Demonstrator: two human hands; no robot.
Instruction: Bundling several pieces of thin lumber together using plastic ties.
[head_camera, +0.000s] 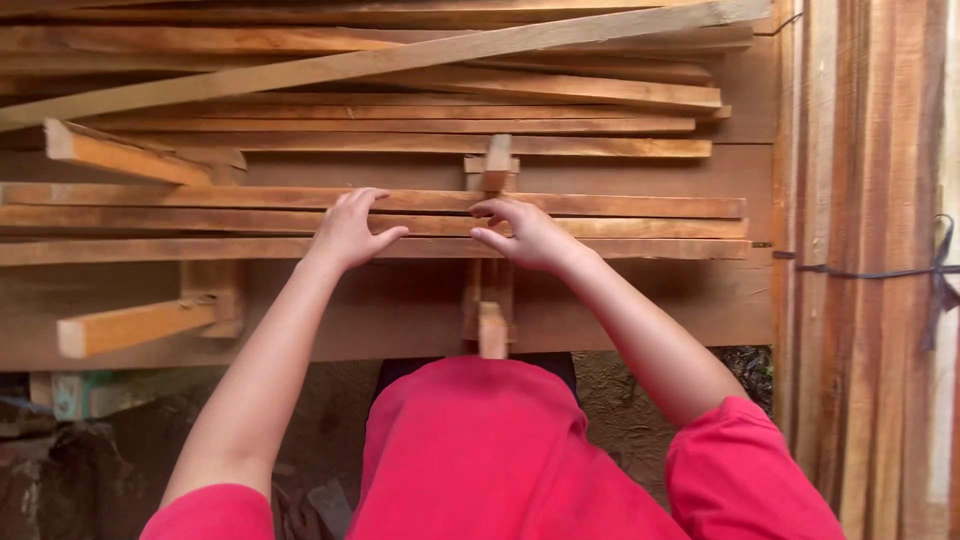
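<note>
Long wooden slats (620, 206) lie stacked flat on a rack against a plank wall. My left hand (349, 230) rests on the front slats with fingers curled over the edge of one slat, thumb spread. My right hand (524, 236) sits just to the right of it, fingers bent and touching the same front slats (650, 248). Neither hand has lifted a slat. A short wooden bracket (492, 330) pokes out below and between my hands.
More slats (560, 90) are piled higher on the rack, one long slat (300, 70) lying diagonally across the top. Wooden support arms (130, 325) stick out at left. Upright planks tied with a dark cord (880, 272) stand at right. Dirt ground lies below.
</note>
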